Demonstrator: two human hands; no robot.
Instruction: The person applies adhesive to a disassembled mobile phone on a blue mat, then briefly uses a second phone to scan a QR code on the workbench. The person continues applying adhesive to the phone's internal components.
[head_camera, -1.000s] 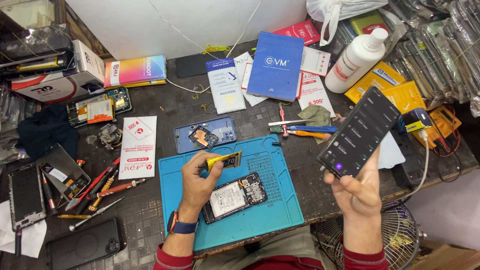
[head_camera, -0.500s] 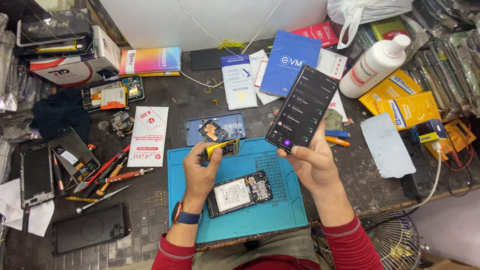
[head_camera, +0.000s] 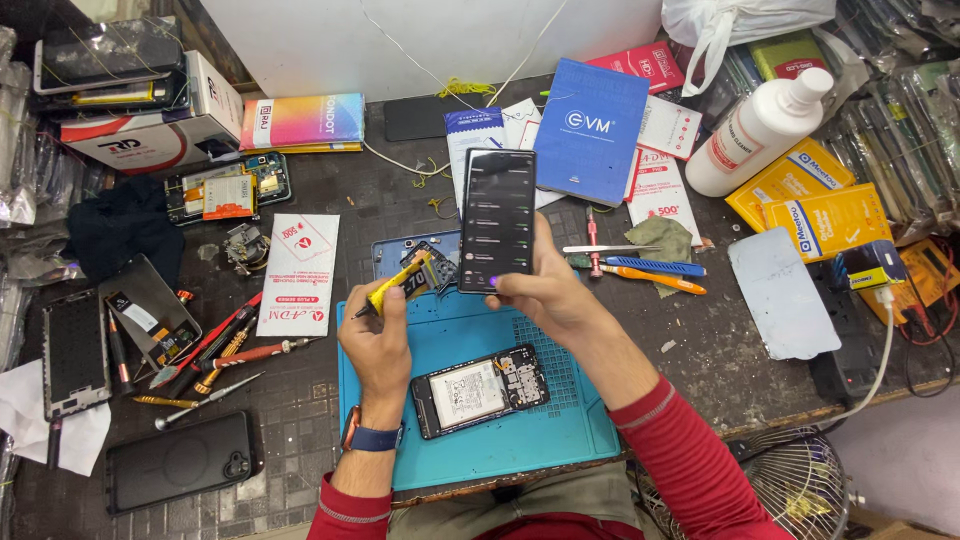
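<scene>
Right hand: my right hand (head_camera: 545, 295) is gripping the tall black glass-fronted smartphone (head_camera: 497, 220) by its lower end, fingers wrapped around the long edges and thumb lying across the bottom of the lit screen; I am holding it upright above the far edge of the mat.

Left hand: my left hand (head_camera: 378, 340) is closed around the yellow-handled screwdriver (head_camera: 393, 287), thumb and forefinger pinching the handle, tip pointing left and away from the phone.

Handling, phone: I am judging it to be light, stiff, slick on the glass face and fragile; the side rails look like the safest hold, away from the screen.

Handling, opened phone: the black opened phone with exposed battery and circuit board (head_camera: 480, 390) is lying flat on the mat between my forearms; its bare parts look delicate, so I am treating the outer frame as the only place to hold.

Work surface: the blue rubber repair mat (head_camera: 560, 430) is lying at the near table edge and looks grippy.

Edges: the near edge of the dark cluttered workbench (head_camera: 700, 350) is running just beyond the mat, with a fan below it.

Open room: bare mat is showing right of the opened phone; the blue-and-orange hand tools (head_camera: 640, 272) are crowding the right, the red-handled screwdrivers (head_camera: 225, 345) the left.
</scene>
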